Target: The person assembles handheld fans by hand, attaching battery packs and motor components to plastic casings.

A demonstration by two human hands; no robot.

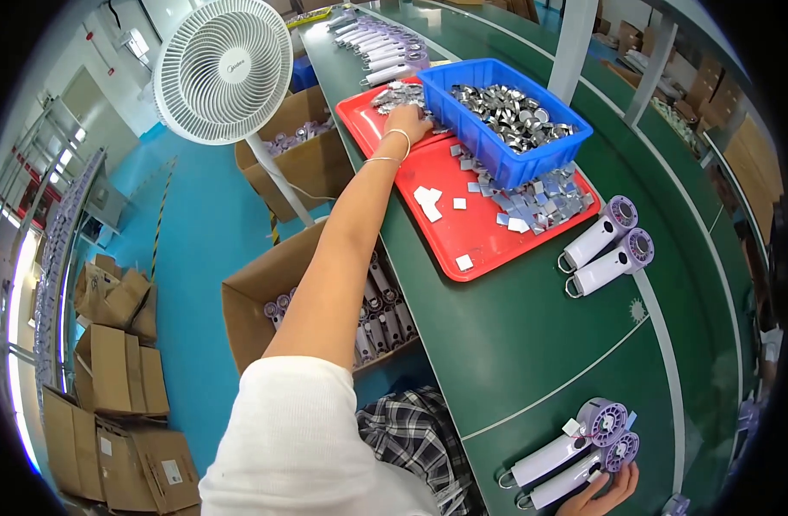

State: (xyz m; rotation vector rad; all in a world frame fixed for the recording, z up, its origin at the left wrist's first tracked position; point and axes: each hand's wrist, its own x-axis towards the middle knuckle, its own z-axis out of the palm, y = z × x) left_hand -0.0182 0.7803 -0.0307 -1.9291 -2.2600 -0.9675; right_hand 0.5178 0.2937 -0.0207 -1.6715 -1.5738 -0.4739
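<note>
My left hand (407,123) reaches far forward, its fingers bent down into a pile of small silvery metal pieces (397,96) at the far end of a red tray (437,249). Its fingertips are hidden, so what they pinch does not show. At the lower right my right hand (613,492) closes thumb and fingers around the purple head of a white handheld fan (566,480). Beside that fan lies a second handheld fan (549,460), with a small white square and a thin red wire at its head. Both have wire loops at their handle ends.
A blue bin (510,163) of round metal caps rests on the tray, beside silvery squares (544,202) and white pads (428,202). Two more handheld fans (613,249) lie right of it on the green table (497,344). A standing fan (226,73) and cartons (248,292) stand left.
</note>
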